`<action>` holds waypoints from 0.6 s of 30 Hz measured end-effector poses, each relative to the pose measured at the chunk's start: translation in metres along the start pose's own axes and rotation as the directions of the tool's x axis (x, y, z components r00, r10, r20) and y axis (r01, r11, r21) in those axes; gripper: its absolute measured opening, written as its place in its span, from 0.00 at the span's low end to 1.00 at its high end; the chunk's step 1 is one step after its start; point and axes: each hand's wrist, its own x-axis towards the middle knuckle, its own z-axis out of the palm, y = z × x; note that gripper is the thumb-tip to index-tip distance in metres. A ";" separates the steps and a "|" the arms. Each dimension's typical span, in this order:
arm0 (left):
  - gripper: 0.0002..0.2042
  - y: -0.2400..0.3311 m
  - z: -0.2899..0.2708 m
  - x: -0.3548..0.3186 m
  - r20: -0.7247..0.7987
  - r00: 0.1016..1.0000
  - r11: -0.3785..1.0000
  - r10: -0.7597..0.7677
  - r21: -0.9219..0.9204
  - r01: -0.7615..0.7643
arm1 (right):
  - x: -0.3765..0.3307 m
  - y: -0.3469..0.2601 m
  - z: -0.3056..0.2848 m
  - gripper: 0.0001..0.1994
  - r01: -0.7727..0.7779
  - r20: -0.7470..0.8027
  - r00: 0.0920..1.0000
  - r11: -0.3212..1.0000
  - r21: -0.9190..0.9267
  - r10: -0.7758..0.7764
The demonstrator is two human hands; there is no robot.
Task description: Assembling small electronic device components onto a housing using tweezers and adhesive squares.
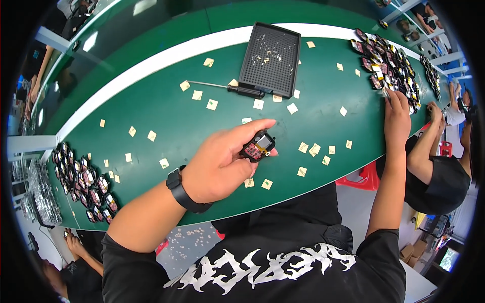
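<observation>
My left hand (217, 161), with a black watch on its wrist, holds a small black device housing (258, 146) over the middle of the green table. Its open side faces up, showing a red circuit board, a grey rectangular part and a bit of yellow tape. Far to the right, my right hand (396, 113) reaches to the near edge of a heap of similar black devices (389, 60). Its fingers are pinched together around something small and pale, too small to name.
A black tray (272, 60) with small loose parts stands at the back. Beside it lies a screwdriver (207, 84). Small cream paper squares (212, 104) are scattered over the green table (202, 136). Another device heap (83, 182) is at left. Co-workers (434, 171) sit on both sides.
</observation>
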 end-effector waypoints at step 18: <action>0.11 0.021 0.009 -0.025 -0.319 0.926 0.907 0.203 0.418 -0.055 | 0.008 0.070 0.050 0.15 0.084 0.071 0.993 0.994 0.072 -0.089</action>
